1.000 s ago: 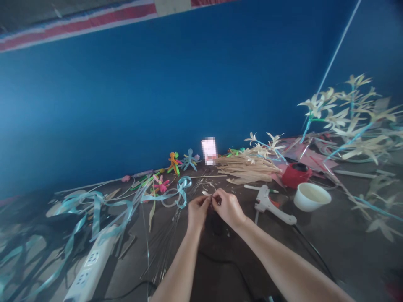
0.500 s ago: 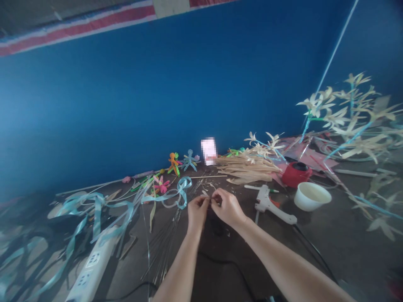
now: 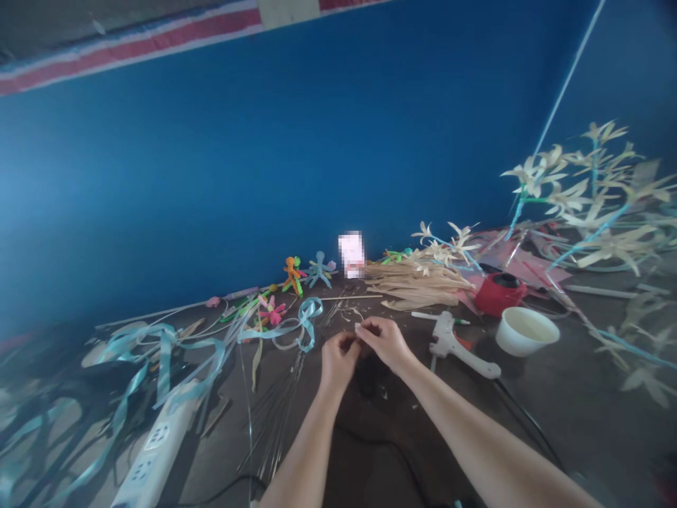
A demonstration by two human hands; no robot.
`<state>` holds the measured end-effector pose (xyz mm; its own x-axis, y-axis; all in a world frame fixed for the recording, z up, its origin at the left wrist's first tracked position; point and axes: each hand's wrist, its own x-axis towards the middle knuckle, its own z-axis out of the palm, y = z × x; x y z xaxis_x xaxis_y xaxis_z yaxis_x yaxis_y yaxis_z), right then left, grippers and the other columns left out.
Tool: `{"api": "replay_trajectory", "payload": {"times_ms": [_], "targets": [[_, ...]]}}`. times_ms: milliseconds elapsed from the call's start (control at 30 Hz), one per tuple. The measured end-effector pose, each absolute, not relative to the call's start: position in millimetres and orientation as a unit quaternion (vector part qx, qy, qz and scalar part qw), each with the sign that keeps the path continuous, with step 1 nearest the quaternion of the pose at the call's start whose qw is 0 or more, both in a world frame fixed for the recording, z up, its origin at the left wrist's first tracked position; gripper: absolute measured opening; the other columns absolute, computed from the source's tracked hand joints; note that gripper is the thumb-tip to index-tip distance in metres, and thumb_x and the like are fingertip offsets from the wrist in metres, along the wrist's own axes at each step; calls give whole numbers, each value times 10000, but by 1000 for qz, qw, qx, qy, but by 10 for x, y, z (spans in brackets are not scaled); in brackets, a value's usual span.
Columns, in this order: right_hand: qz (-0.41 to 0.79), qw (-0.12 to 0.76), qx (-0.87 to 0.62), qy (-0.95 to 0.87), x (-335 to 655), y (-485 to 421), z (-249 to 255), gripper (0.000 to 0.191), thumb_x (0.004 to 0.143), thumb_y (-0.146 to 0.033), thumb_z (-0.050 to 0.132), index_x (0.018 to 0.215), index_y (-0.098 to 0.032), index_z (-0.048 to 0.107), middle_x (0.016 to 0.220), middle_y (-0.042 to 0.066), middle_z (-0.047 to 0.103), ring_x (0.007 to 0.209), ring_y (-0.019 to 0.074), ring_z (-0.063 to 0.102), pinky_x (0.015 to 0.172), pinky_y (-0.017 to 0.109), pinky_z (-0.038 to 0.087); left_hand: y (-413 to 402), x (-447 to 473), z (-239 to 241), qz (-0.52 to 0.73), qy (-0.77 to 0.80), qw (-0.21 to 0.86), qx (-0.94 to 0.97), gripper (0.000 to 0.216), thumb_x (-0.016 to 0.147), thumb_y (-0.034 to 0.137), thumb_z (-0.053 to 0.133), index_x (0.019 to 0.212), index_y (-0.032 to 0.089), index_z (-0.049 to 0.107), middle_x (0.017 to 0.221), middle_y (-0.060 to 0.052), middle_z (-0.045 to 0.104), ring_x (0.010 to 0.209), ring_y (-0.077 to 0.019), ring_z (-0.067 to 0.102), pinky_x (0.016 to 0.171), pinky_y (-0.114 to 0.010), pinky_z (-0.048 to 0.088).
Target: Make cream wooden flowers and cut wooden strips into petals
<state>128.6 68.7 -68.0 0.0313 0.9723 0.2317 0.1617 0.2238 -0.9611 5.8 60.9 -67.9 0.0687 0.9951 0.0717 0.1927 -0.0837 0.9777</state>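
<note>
My left hand (image 3: 338, 361) and my right hand (image 3: 385, 341) meet over the middle of the dark table (image 3: 529, 416), fingers pinched together on a small pale piece (image 3: 358, 327) too small to name. A bundle of thin wires (image 3: 280, 416) lies just left of my left forearm. Light blue ribbon (image 3: 288, 326) loops on the table a little left of the hands.
A white glue gun (image 3: 455, 345) lies right of my hands, with a white bowl (image 3: 527, 330) and a red round thing (image 3: 499, 292) beyond it. Pale strips (image 3: 417, 282) are piled behind. A white power strip (image 3: 153, 444) sits at left. Pale flower stems (image 3: 597, 204) rise at right.
My left hand has dropped slightly toward me, and my right hand has shifted a little away; both stay pinched together.
</note>
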Motion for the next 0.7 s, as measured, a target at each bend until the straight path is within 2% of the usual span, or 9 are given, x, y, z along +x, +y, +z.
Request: {"api": "replay_trajectory", "payload": {"times_ms": [133, 333, 533, 600, 700], "targets": [[420, 534, -490, -546, 1278, 687, -673, 288, 738, -379, 487, 593, -143, 565, 503, -10, 526, 433, 79, 436, 407, 175, 326, 626, 65, -678, 462, 497, 503, 535, 160, 632, 283, 598, 685, 136, 630, 555, -29, 606, 487, -133, 541, 437, -208, 392], [417, 534, -506, -534, 1288, 697, -660, 285, 718, -394, 506, 612, -143, 590, 473, -17, 508, 391, 68, 384, 365, 173, 288, 622, 77, -645, 477, 502, 499, 521, 258, 603, 363, 634, 694, 122, 647, 530, -11, 578, 446, -101, 491, 412, -195, 378], [476, 528, -510, -485, 1253, 669, -657, 303, 729, -420, 474, 614, -149, 547, 367, -75, 362, 308, 51, 292, 319, 172, 231, 656, 56, -700, 478, 497, 540, 483, 304, 600, 387, 633, 735, 115, 650, 522, -2, 549, 435, -89, 472, 393, -192, 391], [446, 496, -536, -517, 1240, 681, -637, 322, 759, -416, 427, 625, -147, 542, 359, -78, 349, 295, 52, 295, 315, 171, 242, 671, 43, -713, 484, 499, 546, 467, 305, 597, 380, 639, 748, 115, 645, 520, 5, 541, 428, -81, 465, 391, -187, 390], [311, 407, -589, -626, 1278, 821, -552, 381, 811, -399, 332, 670, -140, 575, 379, -49, 428, 303, 67, 363, 334, 177, 297, 693, 14, -714, 516, 503, 544, 430, 300, 568, 359, 663, 743, 117, 635, 538, 6, 553, 431, -76, 473, 396, -182, 387]]}}
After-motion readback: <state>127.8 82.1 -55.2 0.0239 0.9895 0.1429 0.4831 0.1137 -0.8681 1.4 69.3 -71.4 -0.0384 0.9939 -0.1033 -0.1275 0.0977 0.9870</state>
